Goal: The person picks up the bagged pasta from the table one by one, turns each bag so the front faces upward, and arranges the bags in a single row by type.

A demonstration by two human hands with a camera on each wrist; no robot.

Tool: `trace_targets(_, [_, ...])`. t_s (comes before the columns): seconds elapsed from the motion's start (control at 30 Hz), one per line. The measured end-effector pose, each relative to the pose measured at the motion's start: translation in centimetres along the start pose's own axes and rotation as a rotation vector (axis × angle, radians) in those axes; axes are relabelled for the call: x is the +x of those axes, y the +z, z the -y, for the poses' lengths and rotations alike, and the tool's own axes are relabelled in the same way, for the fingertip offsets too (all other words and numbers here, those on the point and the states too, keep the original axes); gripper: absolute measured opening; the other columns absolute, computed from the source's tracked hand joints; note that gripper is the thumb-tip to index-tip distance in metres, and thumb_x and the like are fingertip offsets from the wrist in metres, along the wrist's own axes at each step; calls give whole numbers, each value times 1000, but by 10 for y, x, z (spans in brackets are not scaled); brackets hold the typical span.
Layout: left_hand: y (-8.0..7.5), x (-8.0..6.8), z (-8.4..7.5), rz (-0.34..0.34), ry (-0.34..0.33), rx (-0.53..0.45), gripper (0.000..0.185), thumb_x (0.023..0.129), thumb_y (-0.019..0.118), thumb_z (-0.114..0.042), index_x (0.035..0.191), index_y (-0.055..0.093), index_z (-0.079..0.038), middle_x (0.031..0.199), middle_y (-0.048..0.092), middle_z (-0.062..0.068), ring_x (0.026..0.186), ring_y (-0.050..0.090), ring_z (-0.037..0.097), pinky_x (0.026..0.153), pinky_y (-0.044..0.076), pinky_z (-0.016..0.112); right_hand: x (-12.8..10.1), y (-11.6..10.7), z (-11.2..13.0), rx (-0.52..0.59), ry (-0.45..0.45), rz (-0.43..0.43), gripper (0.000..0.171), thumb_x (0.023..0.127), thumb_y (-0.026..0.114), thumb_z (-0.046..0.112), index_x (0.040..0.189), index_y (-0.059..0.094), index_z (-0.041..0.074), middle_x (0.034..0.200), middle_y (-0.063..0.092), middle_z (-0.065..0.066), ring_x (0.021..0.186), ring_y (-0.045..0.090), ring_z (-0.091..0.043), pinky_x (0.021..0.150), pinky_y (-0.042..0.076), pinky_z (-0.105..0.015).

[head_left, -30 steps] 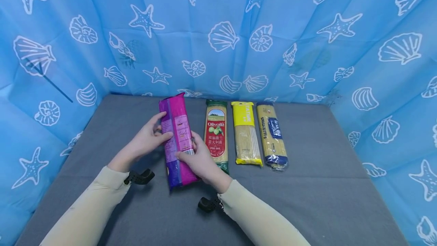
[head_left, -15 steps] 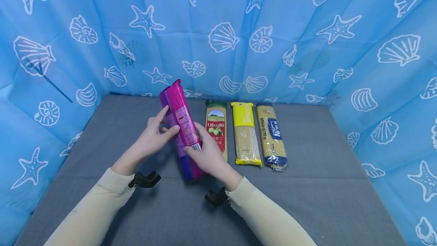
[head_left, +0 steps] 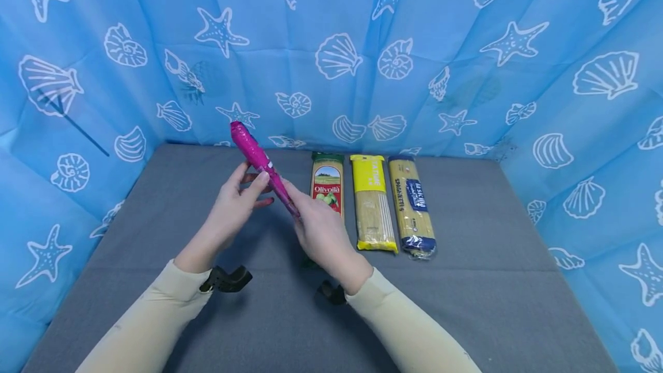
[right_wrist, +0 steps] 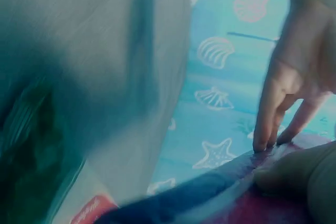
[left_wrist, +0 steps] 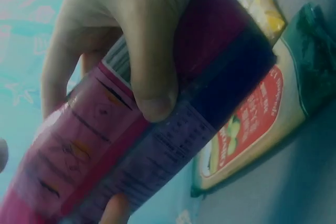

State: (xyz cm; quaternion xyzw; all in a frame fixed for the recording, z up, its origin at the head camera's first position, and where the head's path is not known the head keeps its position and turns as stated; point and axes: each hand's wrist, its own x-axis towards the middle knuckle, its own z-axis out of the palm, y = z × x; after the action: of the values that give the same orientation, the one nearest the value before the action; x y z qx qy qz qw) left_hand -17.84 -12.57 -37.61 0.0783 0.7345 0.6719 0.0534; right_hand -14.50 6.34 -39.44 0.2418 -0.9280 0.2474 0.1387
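Observation:
In the head view both hands hold a long magenta pasta packet point(head_left: 257, 158) above the grey table point(head_left: 492, 281). It is turned edge-on, with its top tilted up and to the left. My left hand point(head_left: 259, 180) pinches its middle between thumb and fingers. My right hand point(head_left: 295, 205) grips its lower end, which is hidden behind that hand. The left wrist view shows the packet's magenta and purple label point(left_wrist: 105, 145) close up, with a thumb point(left_wrist: 152, 77) pressed on it. In the right wrist view, left fingertips point(right_wrist: 268, 140) touch the packet point(right_wrist: 236, 195).
Three pasta packets lie side by side at the back of the table: a red and green Olivoila one point(head_left: 328, 189), a yellow one point(head_left: 373, 203) and a blue-labelled spaghetti one point(head_left: 412, 206). A blue seashell curtain point(head_left: 414, 45) walls in the table on three sides.
The magenta packet has turned from face-up to edge-on, and its top has swung up and to the left. Both hands have moved a little further from me with it.

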Motion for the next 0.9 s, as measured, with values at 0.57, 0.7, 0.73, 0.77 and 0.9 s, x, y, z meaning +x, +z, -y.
trace_targets(0.57, [7, 8, 28, -178, -271, -238, 73, 99, 57, -30, 150, 10, -9, 143, 37, 18, 119, 54, 30, 84, 54, 33, -14, 24, 6, -331, -96, 33, 79, 86, 75, 26, 152, 30, 27, 139, 54, -3, 102, 59, -21, 84, 54, -35])
trace_targets(0.7, [3, 9, 30, -166, -285, -310, 70, 100, 55, -25, 152, 10, -11, 145, 35, 17, 124, 51, 30, 87, 52, 33, -14, 26, 6, -309, -77, 41, 76, 87, 74, 27, 151, 33, 25, 141, 52, -2, 107, 57, -21, 87, 52, -35])
trace_targets(0.73, [3, 9, 30, -163, -289, -325, 70, 100, 54, -25, 152, 10, -11, 146, 35, 16, 125, 50, 30, 87, 52, 33, -14, 26, 5, -290, -76, 37, 75, 87, 74, 26, 150, 34, 24, 141, 52, -1, 108, 56, -21, 88, 52, -34])
trace_targets(0.77, [2, 9, 29, -156, -293, -342, 69, 100, 54, -24, 153, 10, -12, 146, 34, 16, 126, 49, 30, 88, 52, 33, -14, 26, 4, -265, -74, 37, 76, 86, 75, 26, 150, 35, 23, 142, 51, -1, 110, 55, -21, 90, 51, -34])
trace_targets(0.9, [0, 10, 26, -155, -303, -376, 67, 101, 52, -24, 153, 11, -14, 146, 36, 15, 125, 50, 29, 89, 51, 32, -13, 22, -3, -150, -66, 66, 77, 85, 76, 29, 150, 35, 20, 144, 48, -1, 121, 48, -22, 99, 44, -37])
